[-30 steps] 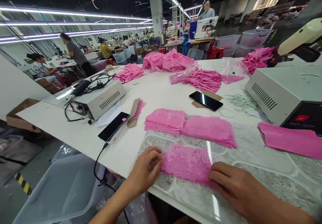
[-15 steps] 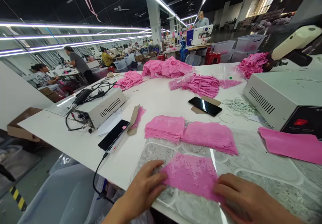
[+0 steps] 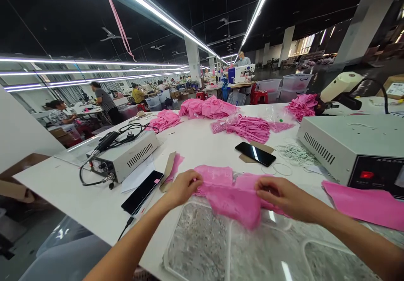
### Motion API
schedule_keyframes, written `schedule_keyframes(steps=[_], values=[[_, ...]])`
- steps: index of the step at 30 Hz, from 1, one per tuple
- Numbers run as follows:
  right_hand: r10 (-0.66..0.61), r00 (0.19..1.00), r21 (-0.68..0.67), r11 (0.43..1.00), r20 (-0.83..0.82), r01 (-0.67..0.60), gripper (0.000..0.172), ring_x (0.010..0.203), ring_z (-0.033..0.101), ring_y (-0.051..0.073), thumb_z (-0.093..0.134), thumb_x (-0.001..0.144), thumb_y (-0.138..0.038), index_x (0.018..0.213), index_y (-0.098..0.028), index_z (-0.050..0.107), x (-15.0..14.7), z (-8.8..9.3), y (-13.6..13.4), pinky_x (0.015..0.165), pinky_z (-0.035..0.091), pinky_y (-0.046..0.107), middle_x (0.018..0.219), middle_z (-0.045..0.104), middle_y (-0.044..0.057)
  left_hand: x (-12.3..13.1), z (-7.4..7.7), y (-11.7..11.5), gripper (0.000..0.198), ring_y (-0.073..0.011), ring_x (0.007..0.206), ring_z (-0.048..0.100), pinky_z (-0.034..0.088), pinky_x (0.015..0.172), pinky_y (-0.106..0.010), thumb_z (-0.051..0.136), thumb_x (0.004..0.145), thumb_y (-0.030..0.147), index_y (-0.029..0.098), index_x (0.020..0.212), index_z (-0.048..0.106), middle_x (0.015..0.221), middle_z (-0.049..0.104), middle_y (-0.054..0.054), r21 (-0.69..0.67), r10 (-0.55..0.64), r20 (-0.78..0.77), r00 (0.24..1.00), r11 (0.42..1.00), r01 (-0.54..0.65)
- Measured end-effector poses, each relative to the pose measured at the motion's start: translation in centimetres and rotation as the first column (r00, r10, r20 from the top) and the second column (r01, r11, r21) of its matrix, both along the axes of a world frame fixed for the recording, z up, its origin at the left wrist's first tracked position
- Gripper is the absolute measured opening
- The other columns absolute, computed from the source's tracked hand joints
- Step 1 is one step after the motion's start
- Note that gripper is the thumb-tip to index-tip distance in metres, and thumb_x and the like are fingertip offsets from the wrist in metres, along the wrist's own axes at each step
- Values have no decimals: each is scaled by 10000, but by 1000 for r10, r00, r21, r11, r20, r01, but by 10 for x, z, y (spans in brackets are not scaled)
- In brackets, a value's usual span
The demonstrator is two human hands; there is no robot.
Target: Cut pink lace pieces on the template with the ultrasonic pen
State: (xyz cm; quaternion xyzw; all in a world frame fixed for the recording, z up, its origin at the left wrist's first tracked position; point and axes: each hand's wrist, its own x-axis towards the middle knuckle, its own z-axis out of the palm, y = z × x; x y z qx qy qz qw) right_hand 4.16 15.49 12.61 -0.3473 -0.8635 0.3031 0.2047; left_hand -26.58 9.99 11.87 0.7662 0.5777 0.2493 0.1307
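A pink lace piece (image 3: 235, 203) hangs in the air between my two hands, above a clear plastic sheet (image 3: 252, 251) on the white table (image 3: 202, 140). My left hand (image 3: 183, 186) pinches its left edge with closed fingers. My right hand (image 3: 279, 194) grips its right edge the same way. Just behind the lifted piece lie two stacks of pink lace (image 3: 217, 173), side by side.
A grey control box with cables (image 3: 126, 157) and a black phone (image 3: 142, 190) sit to the left. Another phone (image 3: 255, 153) lies mid-table beside white rubber bands (image 3: 295, 155). A large grey machine (image 3: 353, 150) and a pink cloth (image 3: 366, 201) are at right. Pink piles (image 3: 249, 127) sit farther back.
The lace piece lay flat on the plastic sheet under my fingers. Both hands have gripped its edges and lifted it up and away toward the stacks. The camera has tilted upward.
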Motion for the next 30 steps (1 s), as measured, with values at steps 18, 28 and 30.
schedule_keyframes(steps=[18, 28, 30], values=[[-58, 994, 85, 995, 87, 51, 108, 665, 582, 143, 564, 832, -109, 788, -178, 636, 10, -37, 30, 622, 475, 265, 744, 642, 3, 26, -32, 12, 106, -208, 1051, 568, 456, 924, -361, 652, 869, 237, 204, 965, 621, 1109, 612, -61, 146, -205, -252, 946, 958, 246], [-114, 990, 77, 991, 86, 107, 178, 657, 562, 165, 496, 823, -199, 714, -196, 636, 56, -57, 18, 620, 429, 283, 742, 634, 22, 93, -46, 44, 133, -175, 903, 636, 528, 841, -389, 582, 953, 252, 131, 975, 632, 978, 648, -41, -9, -343, -326, 881, 933, 360], [-104, 993, 45, 994, 51, 102, 225, 624, 552, 160, 490, 842, -250, 674, -194, 628, 56, -59, 23, 588, 421, 271, 681, 622, 14, 90, -41, 48, 198, -163, 885, 643, 550, 801, -359, 578, 960, 306, 139, 1056, 623, 1026, 647, -50, -37, -346, -292, 892, 936, 351]])
